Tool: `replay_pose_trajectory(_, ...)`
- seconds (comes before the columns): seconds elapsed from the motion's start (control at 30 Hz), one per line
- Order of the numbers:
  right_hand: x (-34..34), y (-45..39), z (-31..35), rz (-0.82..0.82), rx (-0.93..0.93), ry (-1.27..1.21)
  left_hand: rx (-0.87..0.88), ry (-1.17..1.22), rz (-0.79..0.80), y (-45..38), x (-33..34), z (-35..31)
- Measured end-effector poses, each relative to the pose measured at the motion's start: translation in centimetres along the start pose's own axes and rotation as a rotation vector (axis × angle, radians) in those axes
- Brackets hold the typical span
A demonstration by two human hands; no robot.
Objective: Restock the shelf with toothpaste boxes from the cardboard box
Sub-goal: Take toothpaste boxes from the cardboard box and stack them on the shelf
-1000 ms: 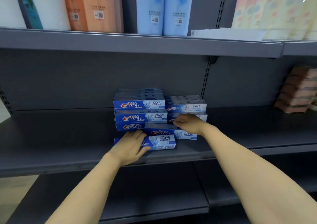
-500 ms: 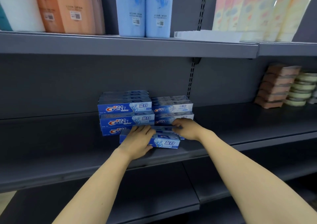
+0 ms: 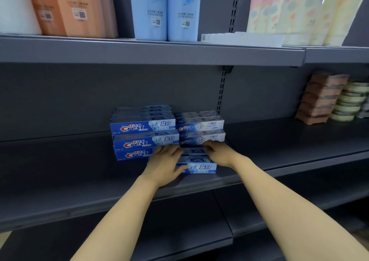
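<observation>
You're facing a dark grey shelf w/ both arms reaching in. Two stacks of blue toothpaste boxes sit at the back: a left stack three high, a paler right stack touching it. In front lies the front box, flat, long side toward you. Your left hand rests on its left end, fingers fairly straight, thumb along the front face. Your right hand covers its back right corner, fingers curled over the edge.

Vs a second ago: the front box has slid right and back, so it now sits before the right stack, near it, not out by the shelf lip. Likely means you're squaring it into the row; placement nearly done. The cardboard box isn't in view, so can't tell how many are left.
</observation>
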State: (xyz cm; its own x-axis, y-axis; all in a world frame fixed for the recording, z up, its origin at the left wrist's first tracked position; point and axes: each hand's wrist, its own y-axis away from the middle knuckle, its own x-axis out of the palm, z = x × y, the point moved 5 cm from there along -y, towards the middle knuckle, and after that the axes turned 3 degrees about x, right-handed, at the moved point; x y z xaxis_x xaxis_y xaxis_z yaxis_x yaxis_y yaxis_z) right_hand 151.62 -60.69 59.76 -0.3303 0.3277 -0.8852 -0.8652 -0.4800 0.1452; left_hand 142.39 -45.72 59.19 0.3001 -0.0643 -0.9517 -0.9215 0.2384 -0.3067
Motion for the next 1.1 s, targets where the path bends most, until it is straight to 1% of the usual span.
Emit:
replay_pose_trajectory(0.13,0.1,0.0,-0.2,0.018,0.040,0.000,-0.089,-0.060,0.127,0.3,0.1,2.0)
replay_pose_trajectory(0.3,0.0,-0.2,-0.3,0.035,0.058,-0.020,-0.106,0.012,0.226,0.3,1.0,1.7)
replay_pose_trajectory(0.4,0.2,-0.5,-0.5,0.042,0.059,-0.043,-0.111,0.017,0.214,0.2,1.3,1.5)
replay_pose_trajectory(0.57,0.7,-0.5,-0.3,-0.001,0.038,-0.035,-0.129,0.010,0.210,0.2,1.8,1.6)
replay_pose_trajectory(0.77,2.6,-0.1,0.4,-0.100,0.034,0.072,-0.164,0.015,0.194,0.4,2.2,1.7)
replay_pose_trajectory(0.97,2.9,-0.3,0.8,-0.106,0.021,0.084,-0.187,0.008,0.161,0.9,2.4,2.0)
replay_pose_trajectory(1.1,3.0,-0.5,1.4,-0.127,0.007,0.183,-0.204,-0.009,0.138,1.6,2.2,2.4)
